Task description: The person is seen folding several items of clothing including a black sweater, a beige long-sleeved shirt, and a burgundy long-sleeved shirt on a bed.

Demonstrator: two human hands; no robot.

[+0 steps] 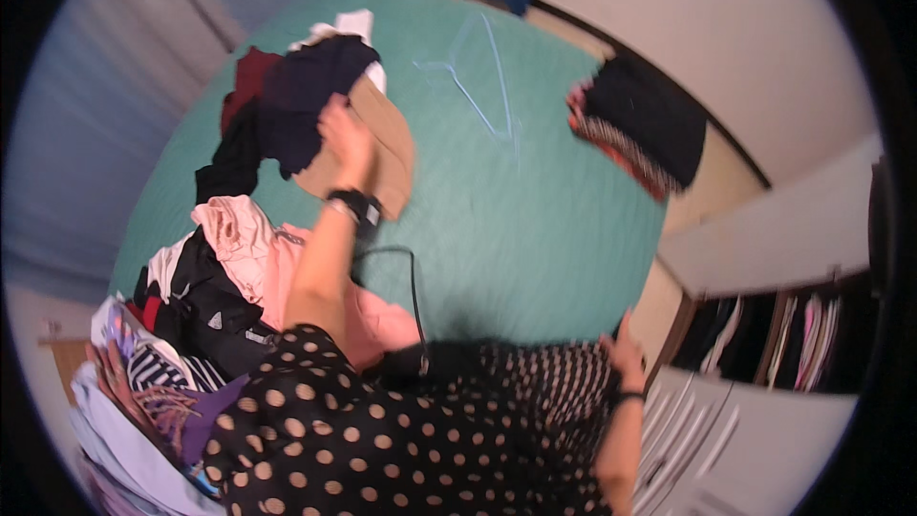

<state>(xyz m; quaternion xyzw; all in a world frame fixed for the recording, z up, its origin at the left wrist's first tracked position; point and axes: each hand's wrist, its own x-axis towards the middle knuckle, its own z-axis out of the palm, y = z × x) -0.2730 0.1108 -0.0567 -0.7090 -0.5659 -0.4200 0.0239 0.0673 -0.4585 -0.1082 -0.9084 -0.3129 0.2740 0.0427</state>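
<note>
My left hand (pixel 347 136) reaches over a loose heap of clothes on a bed with a green sheet (pixel 458 244). Its fingers touch the edge of a navy garment (pixel 301 93), and a tan garment (pixel 390 136) lies beneath the palm. Blur hides whether the fingers grip the cloth. Maroon cloth (pixel 251 79), black cloth (pixel 233 158) and white cloth (pixel 354 25) show around the navy one. Low on the right, my right hand (pixel 627 355) is beside my dotted clothing at the bed's near edge, fingers apart, with nothing visible in it.
A light blue clothes hanger (pixel 505 97) lies mid-bed. Folded clothes, black on top (pixel 645 115), are stacked at the right edge. Pink (pixel 372 319) and black garments (pixel 215 301) pile up nearer me. A black cable (pixel 413 287) dangles in front. An open wardrobe (pixel 774 337) holds hanging clothes.
</note>
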